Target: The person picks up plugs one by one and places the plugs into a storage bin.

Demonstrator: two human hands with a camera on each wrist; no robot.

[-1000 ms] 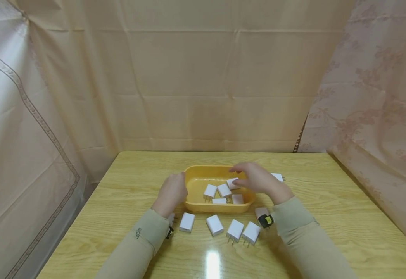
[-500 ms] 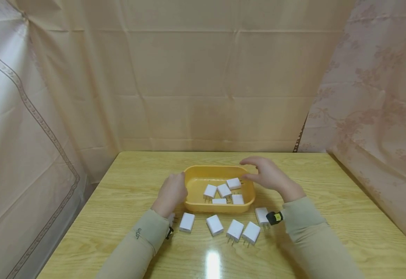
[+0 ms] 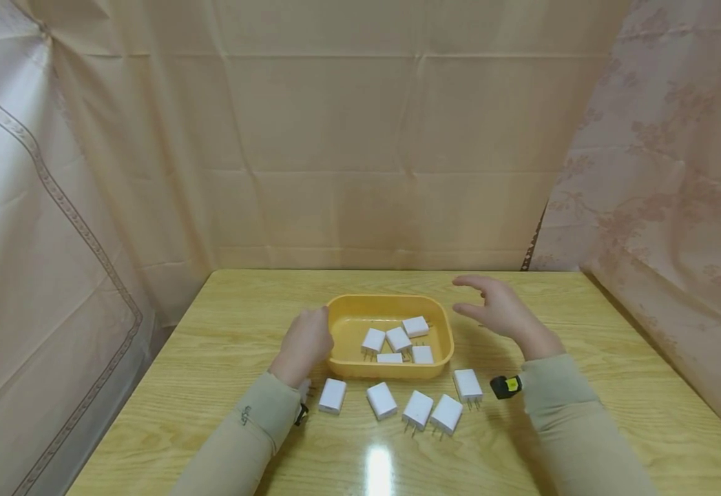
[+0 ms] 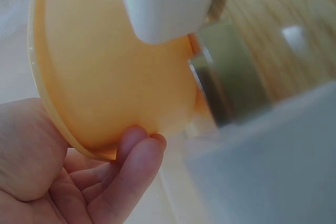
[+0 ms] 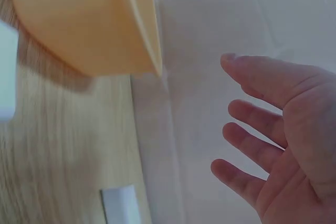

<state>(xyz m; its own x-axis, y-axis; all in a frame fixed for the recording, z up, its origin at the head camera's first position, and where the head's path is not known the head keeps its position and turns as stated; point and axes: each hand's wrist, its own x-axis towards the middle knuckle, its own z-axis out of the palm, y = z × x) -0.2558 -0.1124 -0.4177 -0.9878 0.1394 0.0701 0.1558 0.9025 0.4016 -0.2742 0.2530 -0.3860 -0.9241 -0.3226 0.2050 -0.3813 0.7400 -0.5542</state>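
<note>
My left hand (image 3: 307,341) grips the left end of a yellow plastic basin (image 3: 391,370). In the left wrist view its fingers and thumb pinch the basin's rim (image 4: 35,66). Several white plug-in phone chargers lie in the basin, among them one charger (image 3: 415,326) near the right end. My right hand (image 3: 501,310) hovers in the air just right of the basin, thumb and fingers spread, holding nothing. Apart from it in the right wrist view are the basin's end (image 5: 79,24) and a white charger (image 5: 122,204) on the table.
Along the basin's near side several more chargers lie on the wooden table (image 3: 242,296), such as one charger (image 3: 332,396) by my left wrist and another charger (image 3: 468,385) at the right. A beige cloth (image 3: 366,138) hangs behind the table.
My right hand has drawn back rightward out of the basin, leaving the charger by its right end lying inside. The left hand stays at the basin.
</note>
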